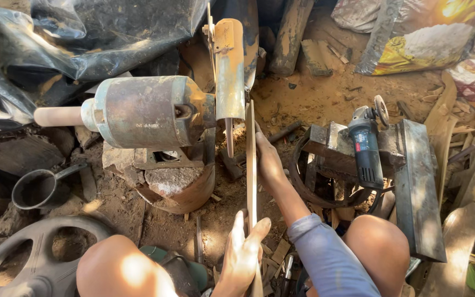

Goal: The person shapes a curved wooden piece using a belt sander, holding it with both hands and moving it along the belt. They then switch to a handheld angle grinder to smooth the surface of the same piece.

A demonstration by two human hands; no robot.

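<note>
A long, thin, flat strip of brownish metal [251, 165] stands on edge and runs from near to far down the middle of the scene. Its far end reaches the worn, rust-and-green guard plate [230, 66] of a grinder driven by a squat, corroded cylindrical motor [144, 111], which sits on a stone-filled drum to the left.

The 2 hands grip the strip at different points along its long axis. The left hand [246, 253] is at the near end, its palm flat against the strip's left face, with thumb and fingers spread upward and not curled round it. The right hand [268, 159] is farther along, closer to the grinder. It seems to be wrapped on the strip from the right side, though the strip itself hides the fingertips, so how tightly it is closed is hard to judge. The right hand is therefore the nearer of the 2 to the guard plate, and the strip points straight from the hands toward it.

To the right, a black-and-grey angle grinder [366, 143] lies on a dark steel block, well apart from both hands. A black metal scoop [37, 188] rests on the dirt at far left, and 2 bare knees frame the near edge.
</note>
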